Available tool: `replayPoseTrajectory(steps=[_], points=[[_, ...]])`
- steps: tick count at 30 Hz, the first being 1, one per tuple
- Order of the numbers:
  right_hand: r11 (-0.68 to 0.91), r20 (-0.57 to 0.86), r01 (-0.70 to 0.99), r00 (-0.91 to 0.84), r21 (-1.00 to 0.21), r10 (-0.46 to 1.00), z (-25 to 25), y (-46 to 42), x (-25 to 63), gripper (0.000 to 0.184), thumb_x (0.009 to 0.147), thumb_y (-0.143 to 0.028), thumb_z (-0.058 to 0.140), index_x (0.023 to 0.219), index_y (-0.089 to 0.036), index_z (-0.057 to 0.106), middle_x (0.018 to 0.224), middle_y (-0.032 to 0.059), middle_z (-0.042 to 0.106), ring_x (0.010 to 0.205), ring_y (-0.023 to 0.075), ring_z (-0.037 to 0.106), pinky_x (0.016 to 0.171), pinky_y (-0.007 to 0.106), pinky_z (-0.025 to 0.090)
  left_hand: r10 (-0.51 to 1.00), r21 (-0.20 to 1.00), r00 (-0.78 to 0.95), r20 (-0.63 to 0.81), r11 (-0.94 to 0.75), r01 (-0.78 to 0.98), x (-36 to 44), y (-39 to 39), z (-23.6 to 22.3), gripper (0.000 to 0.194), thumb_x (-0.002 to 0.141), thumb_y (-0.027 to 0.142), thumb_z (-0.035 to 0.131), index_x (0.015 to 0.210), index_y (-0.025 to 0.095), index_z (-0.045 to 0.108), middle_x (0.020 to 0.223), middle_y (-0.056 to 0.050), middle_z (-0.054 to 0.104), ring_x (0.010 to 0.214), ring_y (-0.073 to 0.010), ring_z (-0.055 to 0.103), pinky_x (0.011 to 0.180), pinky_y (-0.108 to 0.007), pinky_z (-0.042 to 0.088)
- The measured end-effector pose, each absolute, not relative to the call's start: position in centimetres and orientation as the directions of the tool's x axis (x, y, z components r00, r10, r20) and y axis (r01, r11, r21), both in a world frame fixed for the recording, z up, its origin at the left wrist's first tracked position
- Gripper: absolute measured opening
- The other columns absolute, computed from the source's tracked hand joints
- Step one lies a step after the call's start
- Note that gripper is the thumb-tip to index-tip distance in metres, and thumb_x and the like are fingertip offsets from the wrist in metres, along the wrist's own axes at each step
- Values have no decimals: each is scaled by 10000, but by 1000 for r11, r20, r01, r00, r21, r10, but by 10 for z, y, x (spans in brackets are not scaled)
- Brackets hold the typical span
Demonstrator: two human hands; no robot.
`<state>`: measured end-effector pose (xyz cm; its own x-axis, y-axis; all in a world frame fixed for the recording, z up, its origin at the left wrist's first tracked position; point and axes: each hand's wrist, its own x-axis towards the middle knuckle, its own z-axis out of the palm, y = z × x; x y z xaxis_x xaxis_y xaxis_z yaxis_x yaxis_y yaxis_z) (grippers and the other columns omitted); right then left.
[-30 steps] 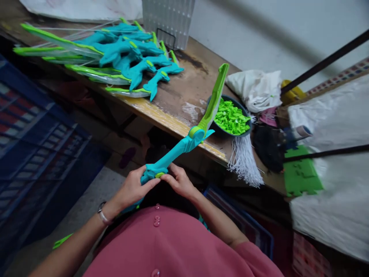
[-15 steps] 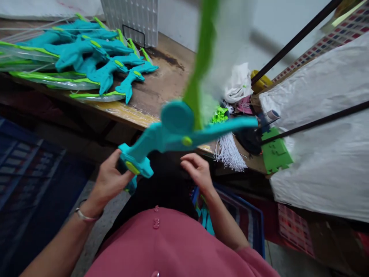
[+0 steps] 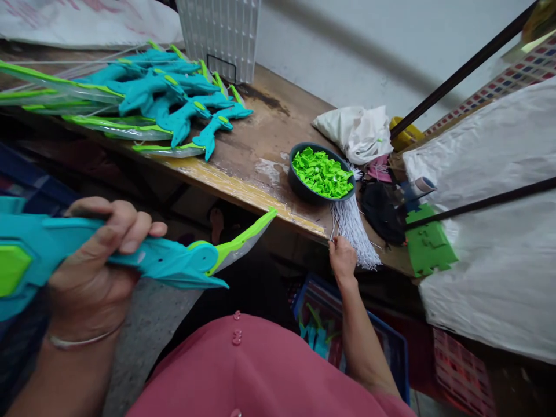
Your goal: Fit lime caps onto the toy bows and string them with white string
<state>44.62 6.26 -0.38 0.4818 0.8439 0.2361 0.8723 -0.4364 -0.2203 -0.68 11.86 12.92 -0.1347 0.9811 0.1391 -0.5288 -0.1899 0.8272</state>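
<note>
My left hand [image 3: 102, 255] is wrapped around the teal body of a toy bow [image 3: 169, 260]. One of the bow's green-edged clear limbs points up and right; its other end runs out of view at the left. At the table's front edge, my right hand [image 3: 343, 258] has its fingers pinched together at the left side of a bundle of white strings [image 3: 357, 237], apparently on a string end. Just above that hand stands a dark bowl [image 3: 299, 188] full of small bright green plastic pieces [image 3: 322, 172].
Several teal toy bows [image 3: 174, 98] lie piled on the wooden table [image 3: 256, 139] at the left. A white bag [image 3: 356, 130], a green foam mat piece [image 3: 428, 243] and dark rods [image 3: 478, 205] are at the right. Below sits a blue crate [image 3: 402, 353] holding teal parts.
My left hand has swung the toy bow down and left, nearer the camera, and now grips its body. My right hand has moved right and up to the white strings.
</note>
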Motion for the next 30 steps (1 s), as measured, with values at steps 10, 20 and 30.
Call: replayPoseTrajectory(steps=[10, 20, 30], points=[[-469, 216, 852, 515, -233, 830, -10, 66, 450, 185, 929, -202, 487, 911, -151, 664, 935, 143, 683, 827, 241, 592, 768, 353, 416, 961, 819, 203, 187, -38, -573, 46, 96, 75, 99, 884, 184, 712, 913, 231, 630, 722, 48, 510, 617, -97, 526, 876, -376, 574], [-280, 306, 860, 428, -427, 850, 35, 51, 389, 227, 1011, -286, 366, 905, -209, 552, 943, 118, 593, 868, 250, 572, 799, 383, 474, 937, 836, 335, -97, 259, -484, 94, 80, 11, 203, 911, 352, 719, 973, 202, 596, 961, -31, 747, 868, -183, 728, 861, -367, 590], [92, -160, 494, -444, -865, 882, 48, 11, 263, 169, 994, -249, 521, 847, -210, 594, 802, -10, 614, 708, 130, 529, 664, 249, 402, 837, 772, 501, -221, 464, -435, 103, 79, 1, 261, 805, 274, 801, 950, 179, 607, 1199, -93, 726, 927, -197, 742, 835, -327, 583]])
